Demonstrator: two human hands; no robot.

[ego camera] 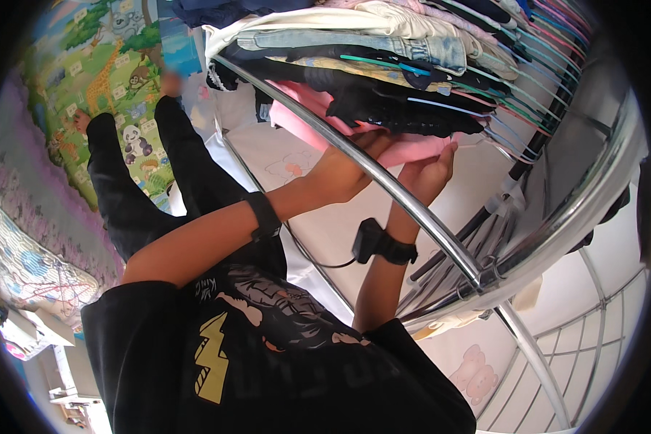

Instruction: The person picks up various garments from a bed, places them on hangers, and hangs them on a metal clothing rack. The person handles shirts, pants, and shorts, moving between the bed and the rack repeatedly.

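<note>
A pink garment (412, 152) hangs among the clothes on the rail, partly covered by a black garment (407, 111) above it. My left hand (336, 171) reaches behind a slanting metal pole (412, 202); its fingers are on the pink cloth, partly hidden by the pole and the fabric. At the garment's right end, my right hand (431, 173) pinches the edge between thumb and fingers. A black band (262, 216) circles my left wrist, and a black device on a strap (393, 248) sits on my right wrist.
Several garments on coloured hangers (526, 70) crowd the black rail (542, 127). A curved metal tube (553, 233) and bare wire bars stand at the right. An animal-print mat (135, 108) lies under my feet. A cable (325, 265) runs to the right wrist device.
</note>
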